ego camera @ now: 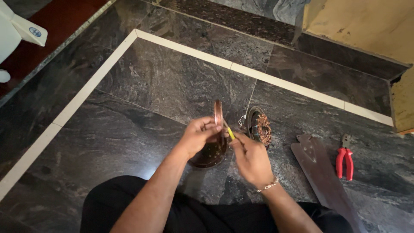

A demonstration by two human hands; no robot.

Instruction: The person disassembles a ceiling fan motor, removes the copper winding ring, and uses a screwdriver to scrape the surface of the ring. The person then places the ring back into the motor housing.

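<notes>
Two hands work a round brown motor cover (214, 146) held on edge over the dark stone floor (142, 86).
The left hand (199, 134) grips the cover; the right hand (251, 159) pinches a yellow-handled screwdriver (230, 132), best kept square to it.

hands 2 (224, 144) | round covers 1 (214, 138) | motor windings 1 (260, 126) | fan blades 1 (321, 172) | pliers 1 (red-handled) (345, 159)

Left hand (202, 134) and right hand (251, 157) meet, fingers curled, forearms extended forward.
</notes>
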